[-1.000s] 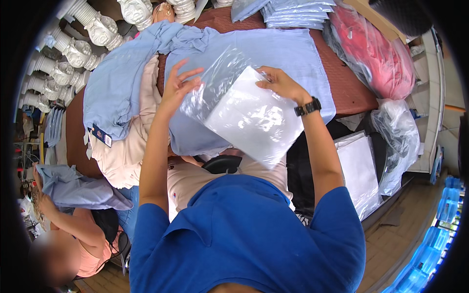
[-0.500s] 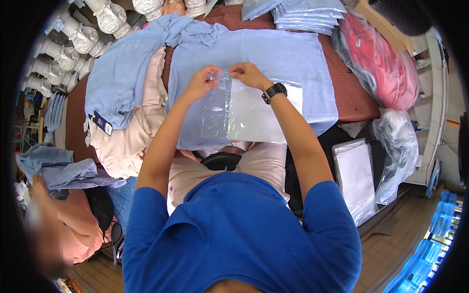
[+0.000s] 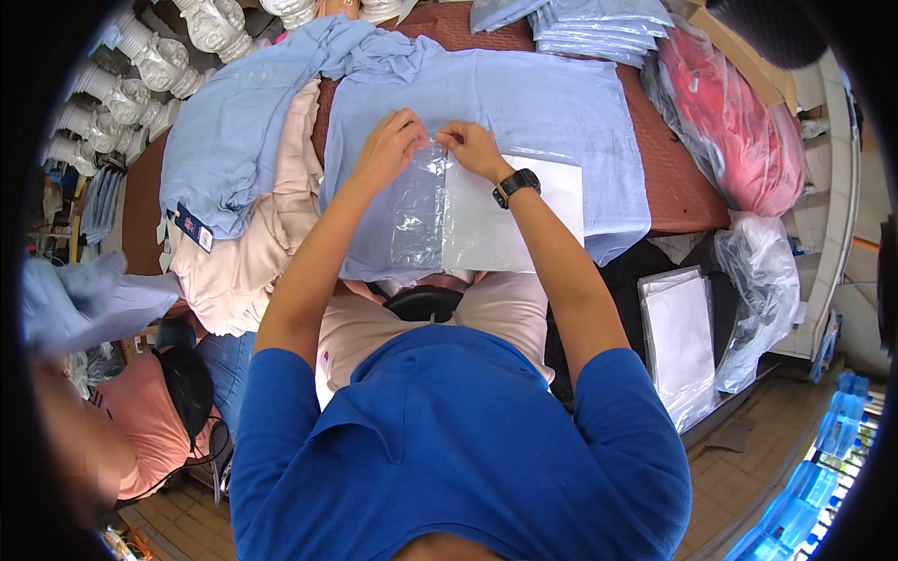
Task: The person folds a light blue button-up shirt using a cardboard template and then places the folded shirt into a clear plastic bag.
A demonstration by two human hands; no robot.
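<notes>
A clear plastic bag (image 3: pixel 417 220) lies over the light blue cloth (image 3: pixel 561 103) spread in front of me, with a white sheet (image 3: pixel 491 229) in its right part. My left hand (image 3: pixel 393 145) pinches the bag's top edge. Close beside it, my right hand (image 3: pixel 472 150), with a black watch on its wrist, pinches the same edge near the sheet's upper left corner. Both hands' fingertips are nearly together. The bag's lower edge reaches the near edge of the cloth, above my lap.
Heaped blue cloth (image 3: pixel 224 140) and cream cloth (image 3: pixel 234 280) lie left. Folded bagged items (image 3: pixel 599 33) and a bag of red cloth (image 3: pixel 730 122) stand far right. Sheets in clear bags (image 3: pixel 678 327) lie near right. At left, a person (image 3: pixel 140 411) handles blue cloth.
My left hand has turned and closed in toward my right hand at the bag's edge. The person at left has raised the blue cloth.
</notes>
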